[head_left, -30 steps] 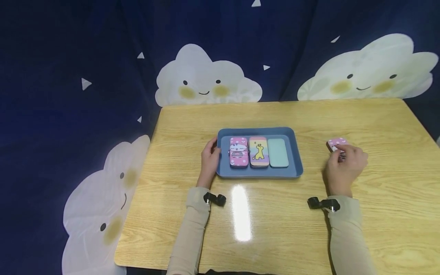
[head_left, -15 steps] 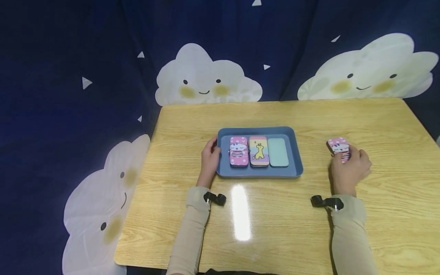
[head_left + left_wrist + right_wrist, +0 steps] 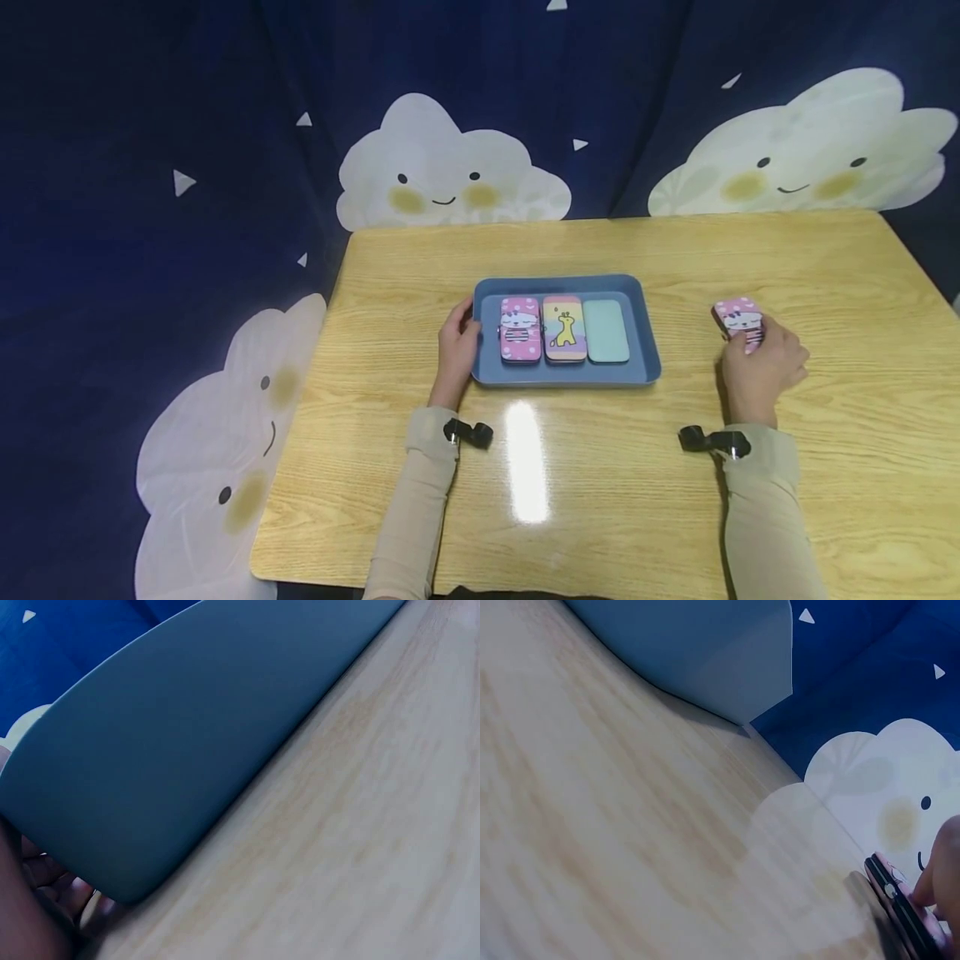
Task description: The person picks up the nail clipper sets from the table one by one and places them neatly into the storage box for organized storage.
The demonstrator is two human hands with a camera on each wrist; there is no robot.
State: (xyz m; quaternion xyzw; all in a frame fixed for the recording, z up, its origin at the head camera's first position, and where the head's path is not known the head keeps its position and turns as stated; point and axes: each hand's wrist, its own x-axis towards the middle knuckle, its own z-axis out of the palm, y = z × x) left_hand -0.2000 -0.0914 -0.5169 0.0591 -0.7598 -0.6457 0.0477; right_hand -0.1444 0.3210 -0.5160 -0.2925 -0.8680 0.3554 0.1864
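Observation:
My left hand point(image 3: 455, 346) holds the left end of a blue tray point(image 3: 562, 377), its thumb at the rim. In the left wrist view its fingers point(image 3: 64, 889) curl beyond the tray's end wall. Three small tin boxes lie side by side in the tray: a pink cat one point(image 3: 520, 331), a striped giraffe one point(image 3: 565, 330) and a plain mint-green one point(image 3: 607, 332). To the right of the tray, my right hand point(image 3: 763, 375) grips another pink cat tin box point(image 3: 741, 315) by its near part. A metal clasp shows on its dark side in the right wrist view.
The wooden table point(image 3: 600, 483) carries the tray and runs back to a dark blue curtain point(image 3: 615, 100) printed with smiling clouds point(image 3: 450, 179). Black straps with small cameras point(image 3: 468, 433) sit on both sleeves. A bright reflection lies in front of the tray.
My right hand has slid slightly right and toward me on the pink cat tin box, uncovering more of its lid. My left hand and the tray have stayed put.

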